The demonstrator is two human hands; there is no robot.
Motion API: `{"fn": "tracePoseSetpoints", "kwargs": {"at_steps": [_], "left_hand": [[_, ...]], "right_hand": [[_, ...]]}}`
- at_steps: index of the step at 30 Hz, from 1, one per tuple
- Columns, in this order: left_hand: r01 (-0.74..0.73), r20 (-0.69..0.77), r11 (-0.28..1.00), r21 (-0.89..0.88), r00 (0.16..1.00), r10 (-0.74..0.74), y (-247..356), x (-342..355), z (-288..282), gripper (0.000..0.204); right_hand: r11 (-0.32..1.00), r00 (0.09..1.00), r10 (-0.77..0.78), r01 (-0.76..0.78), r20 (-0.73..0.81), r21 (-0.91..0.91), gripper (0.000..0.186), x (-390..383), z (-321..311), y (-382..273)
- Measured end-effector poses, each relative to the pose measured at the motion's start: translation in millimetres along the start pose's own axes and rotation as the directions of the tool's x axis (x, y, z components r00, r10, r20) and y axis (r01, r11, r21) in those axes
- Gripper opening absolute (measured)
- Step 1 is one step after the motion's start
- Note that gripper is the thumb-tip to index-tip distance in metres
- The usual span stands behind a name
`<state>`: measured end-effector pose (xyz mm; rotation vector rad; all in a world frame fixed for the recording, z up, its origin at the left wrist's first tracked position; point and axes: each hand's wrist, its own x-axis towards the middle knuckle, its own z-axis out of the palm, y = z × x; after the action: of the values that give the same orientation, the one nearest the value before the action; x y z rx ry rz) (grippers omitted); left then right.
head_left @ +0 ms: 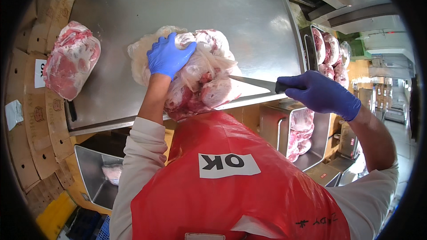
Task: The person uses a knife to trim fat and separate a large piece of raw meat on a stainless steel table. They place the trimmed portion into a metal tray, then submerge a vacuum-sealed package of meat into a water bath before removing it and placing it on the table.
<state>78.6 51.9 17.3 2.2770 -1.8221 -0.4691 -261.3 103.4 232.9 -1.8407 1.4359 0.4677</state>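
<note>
A large clump of raw meat pieces (220,93) lies in a clear plastic bag (140,58) at the front edge of the metal table. My left hand (169,57), in a blue glove, grips the top of the bag with its thumb and fingers bent over the film. To the right, my gloved right hand (318,93) is closed around the black handle of a knife (253,83). The blade points left, and its tip reaches the right side of the bagged meat. Film and meat under my left palm are hidden.
A separate raw meat cut (72,62) sits at the table's left side, near a dark handle (72,111). Cardboard boxes (33,120) line the left. Metal bins of meat stand right, one beside the table (322,138) and one farther back (307,46). Another bin (91,182) is below left.
</note>
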Motion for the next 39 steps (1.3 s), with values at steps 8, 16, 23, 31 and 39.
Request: {"fn": "tracePoseSetpoints", "kwargs": {"at_steps": [8, 16, 23, 31, 39], "left_hand": [[-0.032, -0.036, 0.999, -0.038, 0.999, 0.031, -25, 6, 12, 0.084], [0.059, -0.103, 0.998, -0.006, 0.993, -0.060, -34, 25, -9, 0.085], [0.020, -0.115, 1.000, 0.011, 0.993, -0.019, -48, 48, -10, 0.084], [0.076, -0.022, 0.996, -0.056, 0.997, -0.077, -54, 56, -12, 0.080], [0.081, -0.102, 0.991, -0.108, 0.990, -0.093, -48, 41, -11, 0.074]], "right_hand": [[0.985, 0.987, -0.143, 0.135, -0.072, -0.108, 0.036, 49, 53, -9], [0.944, 0.847, -0.208, 0.305, -0.488, 0.126, 0.060, 93, 195, 88], [0.829, 0.692, -0.274, 0.522, -0.668, 0.200, 0.060, 160, 258, 113], [0.716, 0.628, -0.143, 0.599, -0.765, 0.358, 0.060, 211, 318, 86], [0.591, 0.603, -0.098, 0.675, -0.792, 0.442, 0.065, 232, 341, 68]]}}
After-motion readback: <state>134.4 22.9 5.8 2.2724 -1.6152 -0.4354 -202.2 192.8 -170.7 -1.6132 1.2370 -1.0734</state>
